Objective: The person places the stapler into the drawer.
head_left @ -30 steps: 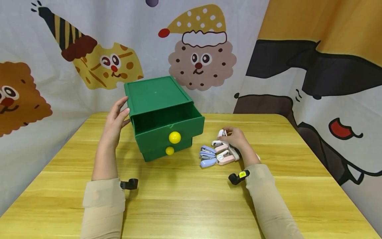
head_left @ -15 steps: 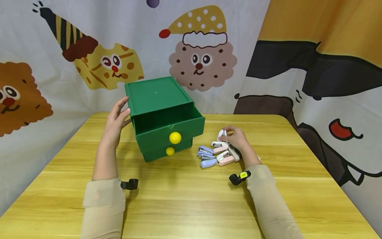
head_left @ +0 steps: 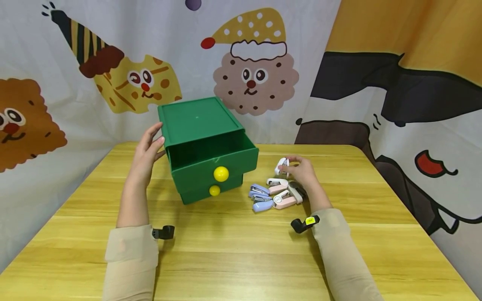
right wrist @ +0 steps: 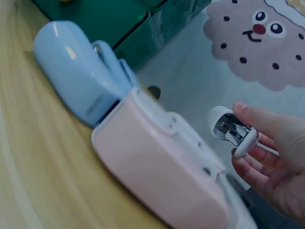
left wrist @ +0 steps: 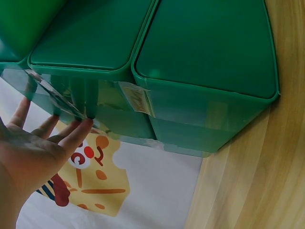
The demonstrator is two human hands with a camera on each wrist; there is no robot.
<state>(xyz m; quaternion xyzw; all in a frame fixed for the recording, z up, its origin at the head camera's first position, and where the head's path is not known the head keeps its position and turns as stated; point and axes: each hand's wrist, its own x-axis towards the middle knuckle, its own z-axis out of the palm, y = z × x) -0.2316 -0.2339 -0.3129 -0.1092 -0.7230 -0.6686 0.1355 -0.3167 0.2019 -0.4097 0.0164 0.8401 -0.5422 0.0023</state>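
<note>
the person's left forearm reached forward from a turned-back beige sleeve, and the left hand stood with its fingers spread, tips against the side of the green drawer box. the right forearm slanted inward, and the right hand pinched a white stapler between thumb and fingers. that stapler was to the right of the pulled-out upper drawer and just beyond the other staplers; whether it was clear of the tabletop was hard to judge.

the box was of smooth plastic, with a flat top edged by a shallow rim, round glossy yellow knobs on its two drawers and shiny clear tape along its side. blue staplers and a pink stapler, stubby and rounded with slick shells, lay close together, bare metal showing in some. the table had a pale yellow wood grain, and behind it a cloth printed with cartoon biscuits hung in soft folds.
</note>
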